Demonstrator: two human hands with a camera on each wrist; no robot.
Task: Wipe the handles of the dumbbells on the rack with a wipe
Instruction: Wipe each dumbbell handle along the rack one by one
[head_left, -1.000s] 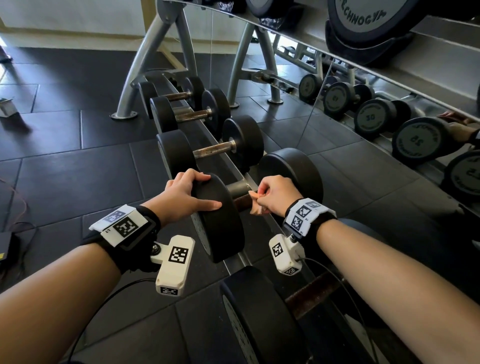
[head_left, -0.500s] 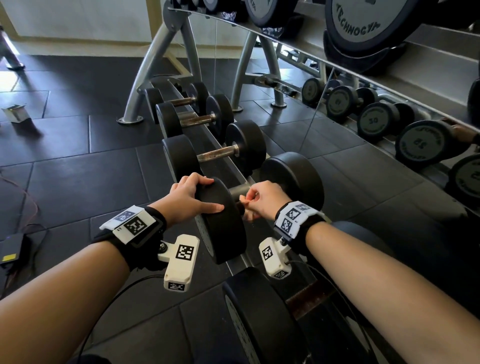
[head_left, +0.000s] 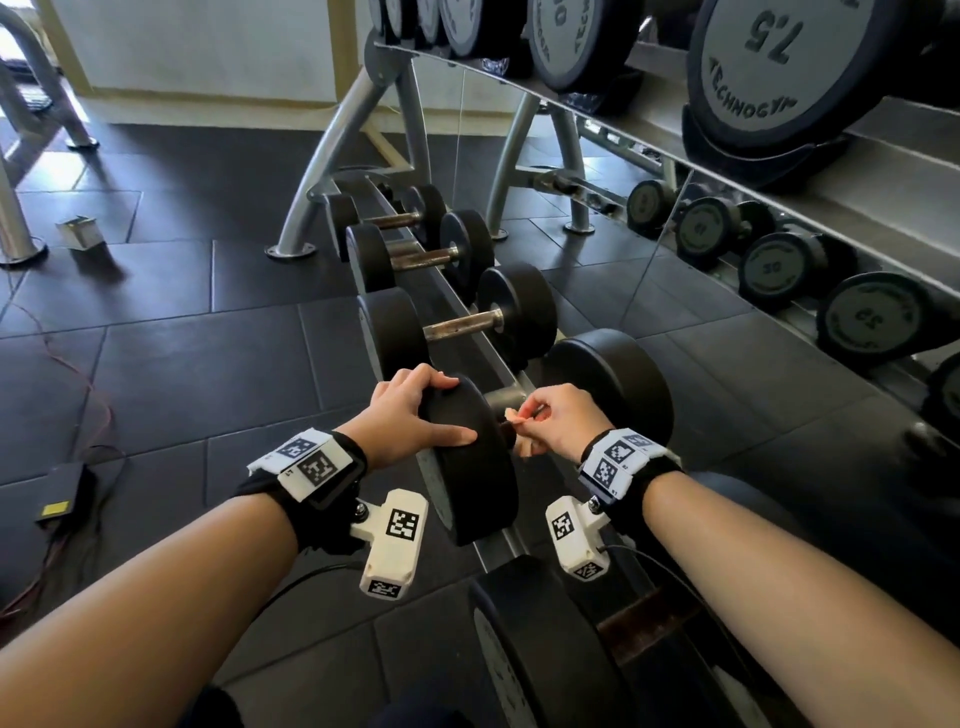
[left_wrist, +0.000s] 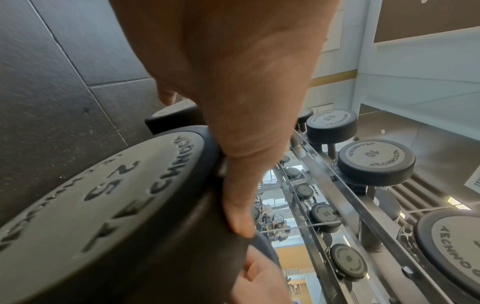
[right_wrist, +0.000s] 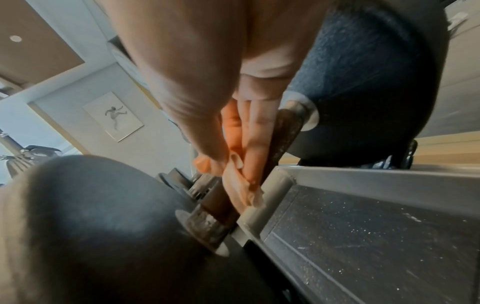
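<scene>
A black dumbbell lies across the low rack (head_left: 498, 540); its near head (head_left: 467, 467) is the one marked 25 (left_wrist: 103, 205). My left hand (head_left: 410, 410) grips the top rim of that head, with the thumb (left_wrist: 239, 205) along its side. My right hand (head_left: 550, 421) pinches an orange wipe (head_left: 519, 415) against the handle just behind that head. In the right wrist view the fingers (right_wrist: 257, 133) press the folded wipe (right_wrist: 241, 185) onto the rusty brown handle (right_wrist: 283, 139). Most of the handle is hidden under the hand and wipe.
Three more dumbbells (head_left: 462, 325) lie farther along the rack, and another (head_left: 545, 649) sits closer to me. An upper shelf of large dumbbells (head_left: 769, 67) overhangs at the right, above a mirror (head_left: 862, 317). A black box with cables (head_left: 62, 493) lies on the floor at the left.
My right hand with the wipe has slid a little along the handle toward the near head. The left hand stays on that head. My view has tilted upward.
</scene>
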